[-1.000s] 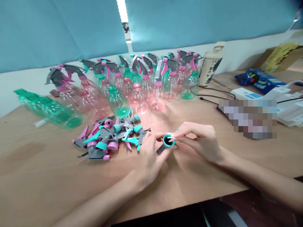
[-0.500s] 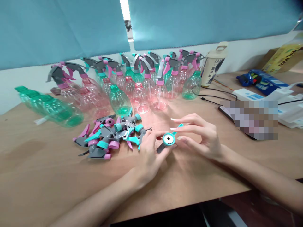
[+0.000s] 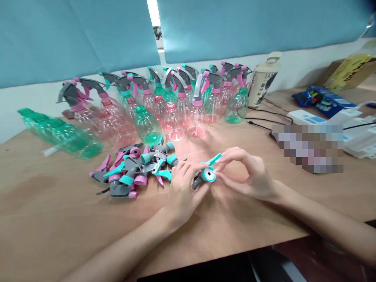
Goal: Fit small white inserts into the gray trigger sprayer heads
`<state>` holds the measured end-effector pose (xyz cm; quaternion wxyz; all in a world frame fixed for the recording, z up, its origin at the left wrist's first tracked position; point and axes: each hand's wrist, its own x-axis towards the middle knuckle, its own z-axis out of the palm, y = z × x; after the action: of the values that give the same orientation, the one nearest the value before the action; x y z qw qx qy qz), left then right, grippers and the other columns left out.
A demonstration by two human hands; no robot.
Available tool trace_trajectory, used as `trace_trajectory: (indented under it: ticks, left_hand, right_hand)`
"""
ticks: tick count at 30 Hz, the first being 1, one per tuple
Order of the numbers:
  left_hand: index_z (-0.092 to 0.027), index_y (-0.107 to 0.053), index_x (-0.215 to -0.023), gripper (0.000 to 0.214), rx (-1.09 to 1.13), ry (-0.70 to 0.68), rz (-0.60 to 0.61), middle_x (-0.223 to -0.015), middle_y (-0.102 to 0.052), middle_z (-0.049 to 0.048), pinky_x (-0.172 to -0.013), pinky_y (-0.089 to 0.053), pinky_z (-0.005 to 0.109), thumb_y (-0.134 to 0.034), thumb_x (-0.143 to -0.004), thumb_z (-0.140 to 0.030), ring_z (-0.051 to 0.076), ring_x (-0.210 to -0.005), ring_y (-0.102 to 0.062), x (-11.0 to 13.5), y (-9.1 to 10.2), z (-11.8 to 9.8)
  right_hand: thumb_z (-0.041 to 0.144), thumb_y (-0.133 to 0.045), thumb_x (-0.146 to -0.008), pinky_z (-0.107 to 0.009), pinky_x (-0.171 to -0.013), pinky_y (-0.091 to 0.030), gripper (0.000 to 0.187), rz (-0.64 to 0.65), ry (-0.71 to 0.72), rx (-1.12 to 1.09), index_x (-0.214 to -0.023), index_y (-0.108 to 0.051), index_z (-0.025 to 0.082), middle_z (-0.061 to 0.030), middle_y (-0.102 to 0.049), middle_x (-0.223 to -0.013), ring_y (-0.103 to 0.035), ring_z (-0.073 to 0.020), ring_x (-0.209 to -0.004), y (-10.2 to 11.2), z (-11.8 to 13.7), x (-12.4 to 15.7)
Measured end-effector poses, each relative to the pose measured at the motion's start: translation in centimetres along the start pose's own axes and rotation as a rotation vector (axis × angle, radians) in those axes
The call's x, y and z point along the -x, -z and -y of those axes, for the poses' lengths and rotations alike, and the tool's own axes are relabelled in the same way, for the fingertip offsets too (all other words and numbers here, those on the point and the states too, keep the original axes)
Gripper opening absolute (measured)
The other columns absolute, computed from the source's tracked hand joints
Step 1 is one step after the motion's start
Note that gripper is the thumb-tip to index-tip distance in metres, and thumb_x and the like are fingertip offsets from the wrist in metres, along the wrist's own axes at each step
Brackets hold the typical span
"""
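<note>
My left hand (image 3: 184, 188) is wrapped around a grey and turquoise trigger spray head (image 3: 208, 174). The turquoise collar faces me, showing a white disc with a dark hole, and the turquoise trigger points up and right. At the collar's right rim, my right hand (image 3: 249, 172) has thumb and fingers curled into a ring, their tips closed against the spray head. Long pale nails partly hide that contact. Left of my left hand lies a pile of loose spray heads (image 3: 133, 168) in grey with pink or turquoise parts.
Behind the pile stand several clear pink bottles (image 3: 175, 127) and green bottles (image 3: 148, 127), many topped with spray heads. Green bottles (image 3: 69, 137) lie in a row at left. To the right are a cream shaker bottle (image 3: 262, 86), a black cable (image 3: 261, 119), a blurred-out phone (image 3: 308, 150) and a blue packet (image 3: 331, 102).
My right hand's spread fingers have come together at the collar's rim. The spray head has turned slightly in my left hand, its trigger showing more.
</note>
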<state>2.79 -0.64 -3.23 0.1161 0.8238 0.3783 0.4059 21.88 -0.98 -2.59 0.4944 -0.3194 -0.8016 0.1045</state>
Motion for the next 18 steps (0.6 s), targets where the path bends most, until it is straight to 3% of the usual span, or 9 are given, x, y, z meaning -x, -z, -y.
trace_trajectory:
  ticks: [4, 13, 18]
  left_hand:
    - [-0.021, -0.06, -0.097, 0.017, -0.008, -0.021, 0.013, -0.09, -0.066, 0.003, -0.078, -0.043, 0.035, -0.065, -0.081, -0.02, 0.021, -0.086, -0.055, 0.0, -0.1, 0.3]
    - [-0.022, -0.062, -0.106, 0.026, -0.019, -0.05, 0.057, -0.092, -0.068, 0.003, -0.077, -0.039, 0.036, -0.067, -0.08, -0.02, 0.021, -0.087, -0.053, 0.2, 0.0, 0.5]
    - [-0.022, -0.064, -0.106, 0.023, -0.038, -0.09, 0.05, -0.09, -0.069, 0.0029, -0.075, -0.037, 0.035, -0.065, -0.083, -0.025, 0.021, -0.085, -0.052, 0.2, 0.1, 0.6]
  right_hand:
    - [0.013, -0.061, -0.077, -0.049, -0.097, -0.039, 0.042, 0.079, 0.016, 0.064, -0.113, -0.043, 0.026, 0.0021, -0.067, -0.078, -0.067, -0.0175, -0.074, 0.0, 0.0, -0.1]
    - [0.015, -0.061, -0.076, -0.047, -0.104, -0.029, 0.047, 0.23, -0.012, 0.076, -0.117, -0.041, 0.024, 0.0012, -0.068, -0.085, -0.067, -0.0164, -0.082, 1.0, -0.2, -0.7]
    - [0.011, -0.061, -0.074, -0.044, -0.103, -0.03, 0.052, 0.226, -0.001, 0.069, -0.119, -0.04, 0.023, 0.0013, -0.068, -0.085, -0.068, -0.0166, -0.082, 1.0, 0.2, -0.9]
